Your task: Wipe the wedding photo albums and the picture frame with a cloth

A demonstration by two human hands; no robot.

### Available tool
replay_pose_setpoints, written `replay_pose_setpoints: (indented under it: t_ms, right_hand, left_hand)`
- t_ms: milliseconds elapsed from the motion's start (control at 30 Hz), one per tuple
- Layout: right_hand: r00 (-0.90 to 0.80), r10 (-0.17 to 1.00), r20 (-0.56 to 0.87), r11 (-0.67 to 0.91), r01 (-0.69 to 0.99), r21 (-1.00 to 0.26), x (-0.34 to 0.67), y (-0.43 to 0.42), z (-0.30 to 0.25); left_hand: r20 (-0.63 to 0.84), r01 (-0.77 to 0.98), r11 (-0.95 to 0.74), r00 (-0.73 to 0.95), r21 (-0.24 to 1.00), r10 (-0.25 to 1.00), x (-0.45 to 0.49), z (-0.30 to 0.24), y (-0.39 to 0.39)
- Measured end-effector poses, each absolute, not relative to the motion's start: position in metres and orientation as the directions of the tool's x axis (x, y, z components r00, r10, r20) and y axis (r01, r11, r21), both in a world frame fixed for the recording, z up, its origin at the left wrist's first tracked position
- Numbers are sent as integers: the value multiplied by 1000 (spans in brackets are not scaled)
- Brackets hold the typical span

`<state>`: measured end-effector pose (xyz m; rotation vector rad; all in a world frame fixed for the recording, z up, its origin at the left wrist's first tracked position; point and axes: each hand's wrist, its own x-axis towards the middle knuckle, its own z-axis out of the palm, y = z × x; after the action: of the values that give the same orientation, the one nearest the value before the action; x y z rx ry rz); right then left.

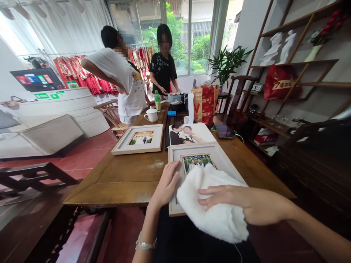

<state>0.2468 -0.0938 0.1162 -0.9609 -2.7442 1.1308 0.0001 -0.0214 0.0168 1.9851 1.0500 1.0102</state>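
Note:
A picture frame (175, 157) with a pale wood edge and a photo of two people inside lies at the near edge of the brown table. My left hand (168, 180) rests along its left side, fingers stretched out over the border. On the frame's right half is a white cloth (194, 182), bunched up and hanging past the near edge. My right hand (233, 201) presses on the cloth from above, its fingers partly sunk in the folds. The cloth covers the lower part of the photo and the near right corner of the frame.
Beyond lie a second picture frame (123, 146) and a large print (203, 134). Farther back are a white lidded mug (151, 115), a green bottle (157, 100), a paper bag (204, 104) and a phone (224, 131) on a cable. Two people stand at the far side.

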Motion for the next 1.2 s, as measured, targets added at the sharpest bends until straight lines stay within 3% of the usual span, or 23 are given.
replay_pose_setpoints:
  t_ms: [133,200,300,433,667,833,1033,1200]
  right_hand:
    - [-587,764,-267,439,776,-452,276,-89,101]
    - [-488,848,-206,409,850,-332,283,-75,87]
    - [-461,885,-59,438,870,-229,282,-38,70]
    - [-533,845,43,525,811,-259,265,12,64]
    - [-712,701,33,687,663,-296,204,51,79]
    - [-741,671,19,718,644,-264,183,54,89]
    - [-692,721,16,683,707,-185,212,38,90]
    - [-505,861,61,508,851,-132,268,28,79]
  left_hand:
    - [330,330,-493,440,805,835,-2,18,-21]
    - [324,327,-484,437,812,839,-2,20,-22]
    - [316,328,-471,427,819,847,-2,22,-22]
    - [326,330,-474,415,816,850,-1,23,-21]
    - [343,331,-494,421,804,840,-1,18,-18]
    - [347,345,-498,414,796,842,-1,16,-18]
    - [340,330,-496,429,803,837,-1,20,-21]
    - [320,317,-475,432,821,843,-1,23,-23]
